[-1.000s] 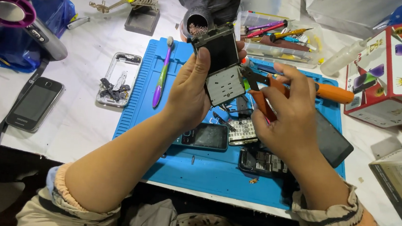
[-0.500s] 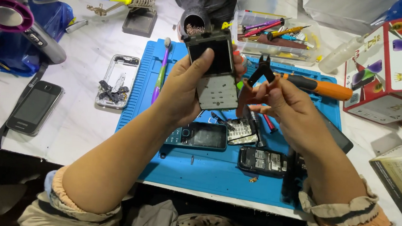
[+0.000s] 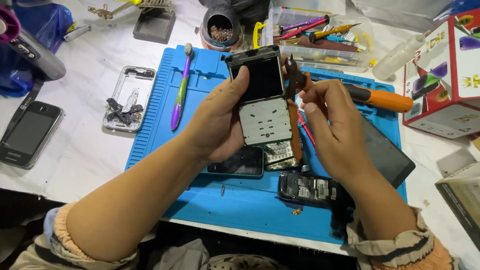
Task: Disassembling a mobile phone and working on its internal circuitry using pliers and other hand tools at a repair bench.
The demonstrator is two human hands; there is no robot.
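Two hands busy, left hand [image 3: 218, 121] gripping opened phone [image 3: 263, 99], right hand [image 3: 333, 126] clasping pliers [image 3: 292, 76], tin [image 3: 221, 30] holding beads.

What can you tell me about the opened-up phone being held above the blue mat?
The opened phone is a slim bar-shaped handset with its front cover off. Its upper half is a dark, unlit screen; below lies a pale sheet with round key contacts. A dark frame edges it. It is held upright above the blue mat, screen toward the camera. The left hand grips its left side, while the right hand meets its right edge, holding small pliers there.
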